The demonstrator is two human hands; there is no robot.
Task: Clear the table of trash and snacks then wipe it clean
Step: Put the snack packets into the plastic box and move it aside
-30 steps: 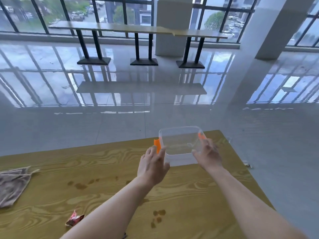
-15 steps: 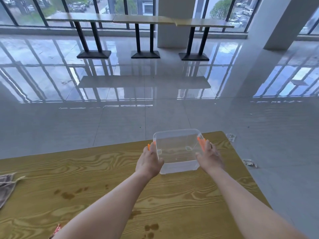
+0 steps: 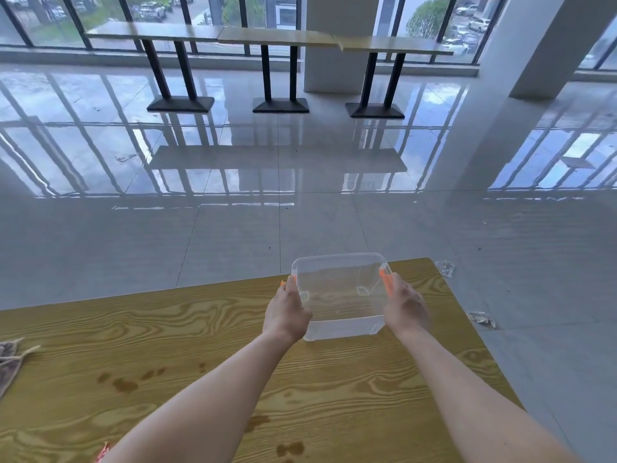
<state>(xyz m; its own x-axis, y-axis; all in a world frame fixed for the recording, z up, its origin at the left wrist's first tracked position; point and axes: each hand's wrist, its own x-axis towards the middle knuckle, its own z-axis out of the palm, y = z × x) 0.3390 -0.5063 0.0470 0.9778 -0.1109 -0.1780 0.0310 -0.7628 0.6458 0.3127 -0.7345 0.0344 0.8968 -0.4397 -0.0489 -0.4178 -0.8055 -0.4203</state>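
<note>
A clear plastic container [image 3: 340, 295] with orange side clips sits near the far right corner of the wooden table [image 3: 167, 329]. My left hand [image 3: 287, 312] grips its left side and my right hand [image 3: 405, 307] grips its right side. The container looks empty. A grey-brown cloth [image 3: 10, 359] lies at the table's left edge. A red wrapper [image 3: 103, 455] peeks out at the bottom edge, partly hidden by my left forearm. Brown stains [image 3: 123, 384] mark the tabletop.
Two silvery wrappers lie on the grey floor right of the table, one [image 3: 445, 268] near the far corner, another [image 3: 481, 318] closer. Long counter tables [image 3: 267, 36] on black bases stand by the windows. A white pillar [image 3: 337, 41] stands behind them.
Both hands have closed onto the container's sides and drawn it slightly toward me. The view has shifted right, so the cloth and red wrapper sit nearer the frame edges.
</note>
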